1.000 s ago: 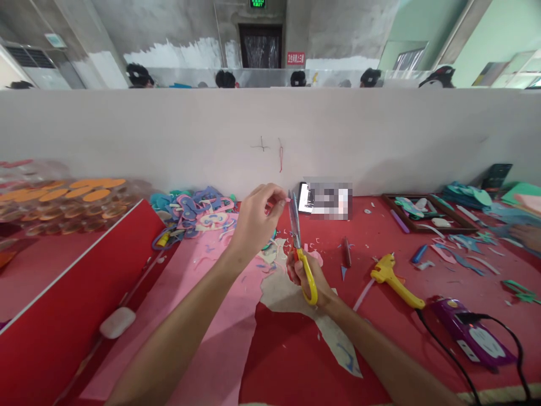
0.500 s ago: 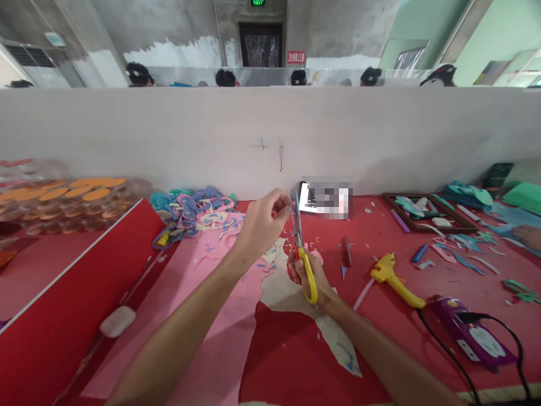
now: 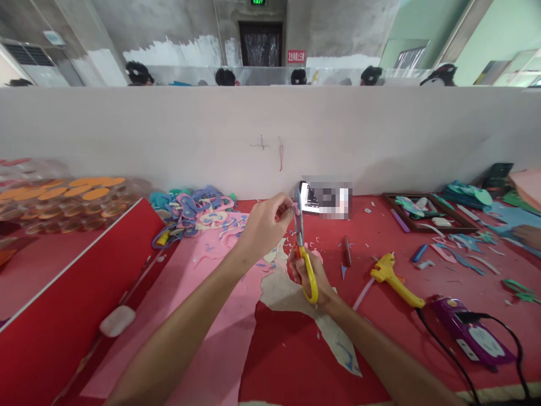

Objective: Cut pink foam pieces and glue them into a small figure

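Observation:
My left hand (image 3: 267, 223) is raised over the middle of the table, thumb and fingertips pinched on a small pinkish-purple foam piece (image 3: 296, 211). Upright scissors (image 3: 313, 280) with yellow handles are gripped in my right hand (image 3: 323, 282). Their blades point up and touch or lie right beside the foam piece; whether they are closed on it cannot be made out. Below the hands lie a pink foam sheet (image 3: 211, 316), a pale beige scrap (image 3: 283, 290) and tiny pink offcuts. A heap of purple, pink and teal foam cutouts (image 3: 203, 206) sits left of them.
A lit phone (image 3: 310, 197) leans at the back wall. On the right are a yellow glue gun (image 3: 386, 270), a purple corded device (image 3: 473, 332), a brown frame (image 3: 456, 230) and another person's hand (image 3: 526, 234). Orange-topped containers (image 3: 97, 194) stand left.
My left hand has shifted slightly right and down, and the foam piece shows more clearly by the blades. At the far right edge, a pink sheet has appeared above the green one.

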Available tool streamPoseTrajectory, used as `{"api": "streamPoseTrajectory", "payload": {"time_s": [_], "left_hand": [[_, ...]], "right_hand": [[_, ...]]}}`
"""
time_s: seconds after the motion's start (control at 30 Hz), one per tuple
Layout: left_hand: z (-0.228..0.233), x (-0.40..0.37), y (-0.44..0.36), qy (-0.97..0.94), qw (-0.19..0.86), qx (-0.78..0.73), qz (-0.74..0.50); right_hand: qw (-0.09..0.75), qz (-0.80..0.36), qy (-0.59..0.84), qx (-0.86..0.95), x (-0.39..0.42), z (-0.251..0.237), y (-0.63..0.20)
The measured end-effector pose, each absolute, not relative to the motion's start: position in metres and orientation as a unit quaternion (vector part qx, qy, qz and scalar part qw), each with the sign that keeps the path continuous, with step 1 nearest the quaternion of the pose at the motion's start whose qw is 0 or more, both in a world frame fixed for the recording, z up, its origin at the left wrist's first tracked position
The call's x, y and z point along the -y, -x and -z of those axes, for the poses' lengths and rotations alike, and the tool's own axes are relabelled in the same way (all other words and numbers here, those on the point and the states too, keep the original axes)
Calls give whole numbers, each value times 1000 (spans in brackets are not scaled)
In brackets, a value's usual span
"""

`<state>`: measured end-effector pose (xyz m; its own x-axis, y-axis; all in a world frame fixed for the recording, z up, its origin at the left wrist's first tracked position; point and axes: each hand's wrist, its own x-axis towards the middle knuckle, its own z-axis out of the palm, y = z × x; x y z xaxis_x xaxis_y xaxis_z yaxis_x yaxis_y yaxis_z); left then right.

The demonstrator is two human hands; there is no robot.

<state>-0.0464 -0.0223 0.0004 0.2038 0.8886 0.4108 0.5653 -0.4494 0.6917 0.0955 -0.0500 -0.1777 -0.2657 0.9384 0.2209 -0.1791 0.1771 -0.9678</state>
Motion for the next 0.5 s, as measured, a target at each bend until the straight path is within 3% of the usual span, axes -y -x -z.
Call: {"api": "streamPoseTrajectory", "payload": {"time_s": [0.5], "left_hand": [[-1,21,46,-744,191,-495,-406]], "right_hand": [[506,-505,354,603,52,165,-99]]}}
